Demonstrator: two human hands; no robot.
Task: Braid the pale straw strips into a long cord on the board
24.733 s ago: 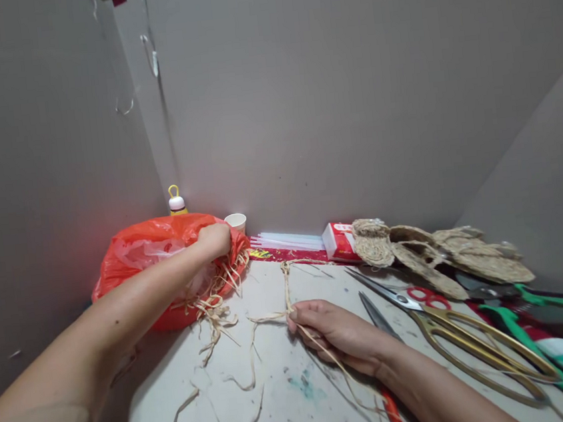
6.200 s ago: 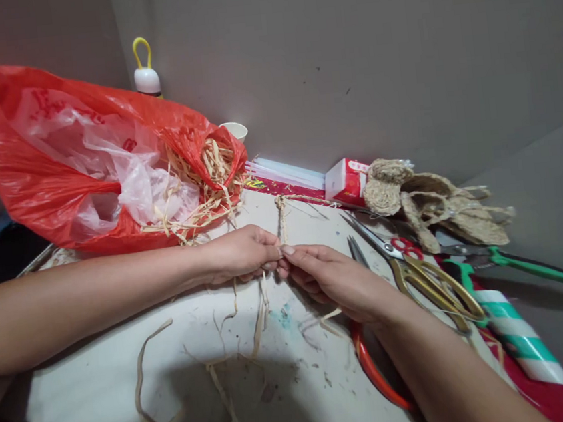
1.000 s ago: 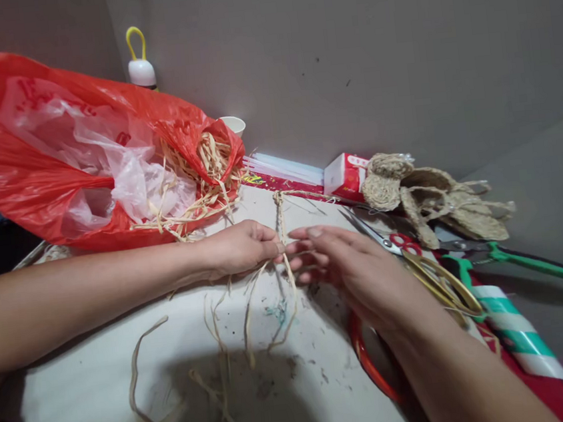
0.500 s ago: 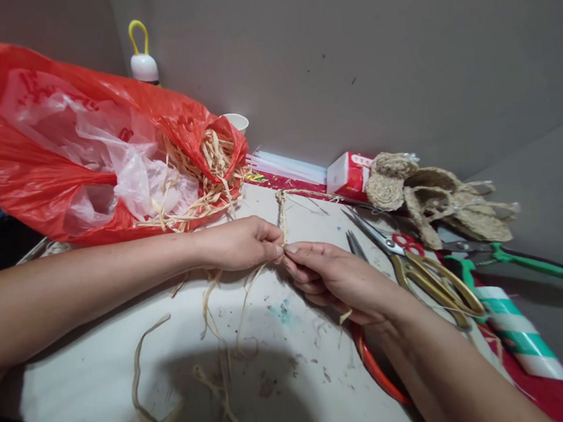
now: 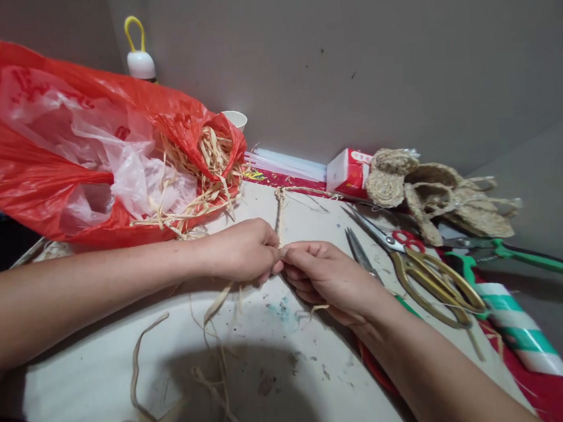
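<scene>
Your left hand point(image 5: 250, 249) and right hand point(image 5: 318, 274): pinched closed on thin tan straw braid point(image 5: 280, 214) pointing to 12 o'clock, likely keeping it tight | red plastic bag point(image 5: 41, 179): 10 o'clock

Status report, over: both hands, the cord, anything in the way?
Left hand and right hand closed on near end of braided raffia cord. Runs straight away to a knot. Nothing visibly blocking; gold-handled scissors apart, right.

You've got white-capped bottle point(image 5: 141, 65) upper left, cup point(image 5: 237, 119) nearby, red-white pack point(image 5: 350, 170) right of centre, green-striped roll point(image 5: 523, 331) lower right.
</scene>
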